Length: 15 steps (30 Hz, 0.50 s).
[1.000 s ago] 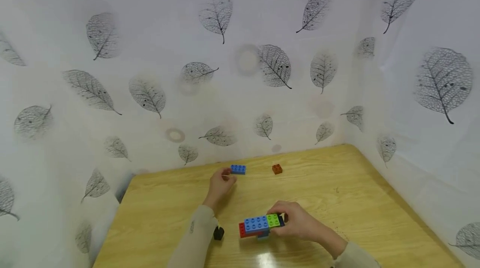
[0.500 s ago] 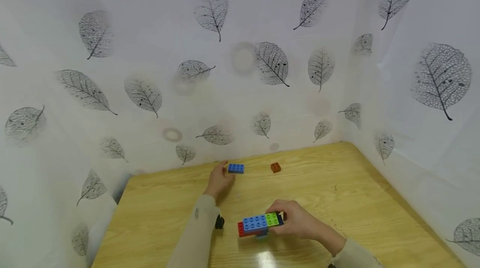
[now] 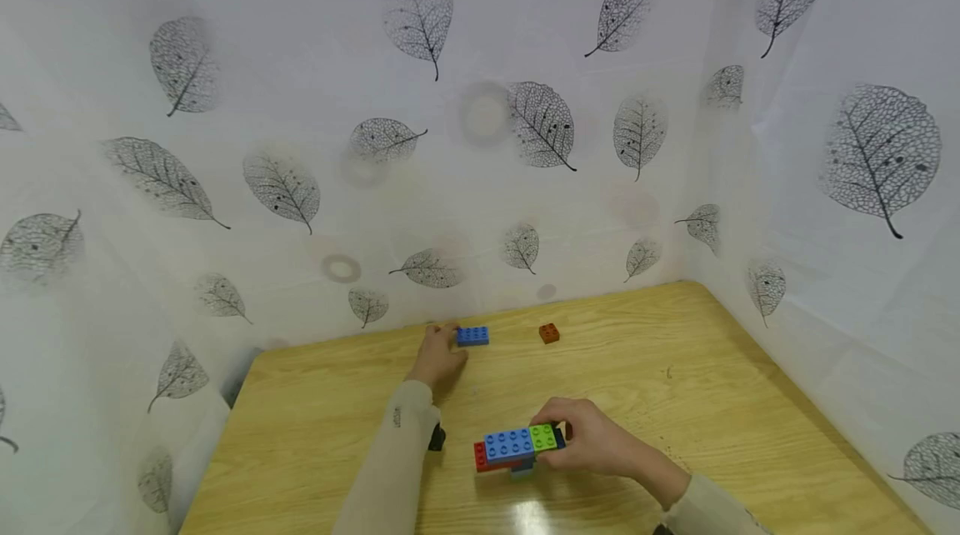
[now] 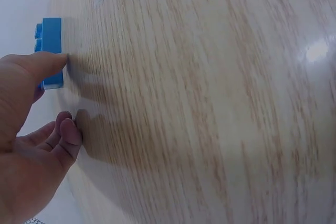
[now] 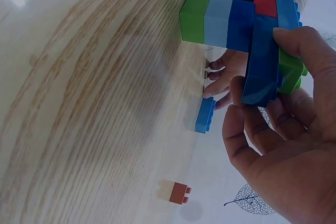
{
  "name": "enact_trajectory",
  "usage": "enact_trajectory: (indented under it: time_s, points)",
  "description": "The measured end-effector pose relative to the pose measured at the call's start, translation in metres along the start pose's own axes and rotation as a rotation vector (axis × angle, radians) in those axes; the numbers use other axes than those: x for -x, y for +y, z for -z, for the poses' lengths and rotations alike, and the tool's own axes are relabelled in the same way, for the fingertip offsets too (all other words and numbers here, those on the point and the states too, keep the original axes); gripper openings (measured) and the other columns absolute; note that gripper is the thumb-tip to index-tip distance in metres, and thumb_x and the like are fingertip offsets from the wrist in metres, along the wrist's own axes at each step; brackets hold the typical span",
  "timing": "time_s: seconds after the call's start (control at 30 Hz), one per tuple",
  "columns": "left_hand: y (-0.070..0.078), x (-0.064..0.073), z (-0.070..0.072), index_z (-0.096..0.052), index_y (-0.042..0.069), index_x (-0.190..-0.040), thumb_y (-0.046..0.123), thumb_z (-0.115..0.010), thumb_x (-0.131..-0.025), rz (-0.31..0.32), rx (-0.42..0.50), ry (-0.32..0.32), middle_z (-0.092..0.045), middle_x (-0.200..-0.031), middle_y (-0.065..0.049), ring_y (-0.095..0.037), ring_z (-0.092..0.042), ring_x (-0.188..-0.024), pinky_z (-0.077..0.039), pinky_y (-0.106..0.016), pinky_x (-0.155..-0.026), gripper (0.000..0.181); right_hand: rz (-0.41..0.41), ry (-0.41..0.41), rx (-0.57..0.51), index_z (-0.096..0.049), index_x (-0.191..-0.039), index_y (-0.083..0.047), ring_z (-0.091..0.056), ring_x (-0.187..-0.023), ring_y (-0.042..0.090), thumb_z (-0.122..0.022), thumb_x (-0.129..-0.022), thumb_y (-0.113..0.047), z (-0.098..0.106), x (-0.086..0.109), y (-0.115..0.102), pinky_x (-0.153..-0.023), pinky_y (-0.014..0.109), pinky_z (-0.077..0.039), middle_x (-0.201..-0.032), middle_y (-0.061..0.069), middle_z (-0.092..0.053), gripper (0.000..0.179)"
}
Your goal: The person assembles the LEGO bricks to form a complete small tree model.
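Note:
Near the table's back edge, my left hand [image 3: 438, 356] has its thumb and index finger at the left end of a blue building brick [image 3: 472, 337]. In the left wrist view the thumb overlaps the long side of that blue brick [image 4: 52, 36], with a finger behind it and the other fingers curled below. My right hand [image 3: 588, 439] grips the right end of a toy-brick build [image 3: 508, 444] between thumb and fingers. Red, blue and lime bricks make its upper part. In the right wrist view a stem of dark blue, light blue and green bricks [image 5: 218, 20] extends from it towards the table.
A small reddish-brown brick [image 3: 550, 333] lies at the back, right of the blue brick. White leaf-print sheeting [image 3: 480, 210] rises behind and along the sides of the wood-grain table [image 3: 645, 368]. A black device [image 3: 437, 437] sits at the left wrist.
My left hand has closed in on the blue brick's left end, its fingers curling after being spread. The right hand keeps its hold on the build. The head view has shifted slightly.

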<state>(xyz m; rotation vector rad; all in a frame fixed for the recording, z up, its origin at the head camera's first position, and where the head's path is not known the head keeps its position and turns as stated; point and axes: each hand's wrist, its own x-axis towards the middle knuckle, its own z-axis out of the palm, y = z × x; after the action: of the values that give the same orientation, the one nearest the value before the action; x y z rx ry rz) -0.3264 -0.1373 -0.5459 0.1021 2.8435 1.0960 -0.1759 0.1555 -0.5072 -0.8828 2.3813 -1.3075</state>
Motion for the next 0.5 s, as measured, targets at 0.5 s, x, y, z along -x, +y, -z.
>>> enact_trajectory:
  time_s: [0.5]
  points:
    - [0.000,0.002,-0.016,-0.069,0.008,-0.129,0.038,-0.079,-0.094,-0.011,-0.032,0.119,-0.056,-0.138,-0.021,-0.040,-0.060,-0.122,-0.050,-0.059,-0.107,0.048,-0.003,-0.013,0.012,-0.074,-0.121,-0.021,-0.058,-0.086,0.001,-0.081,-0.092,-0.025,0.001,-0.003,0.000,-0.070,0.023,-0.053,-0.114,-0.003,-0.070,0.029]
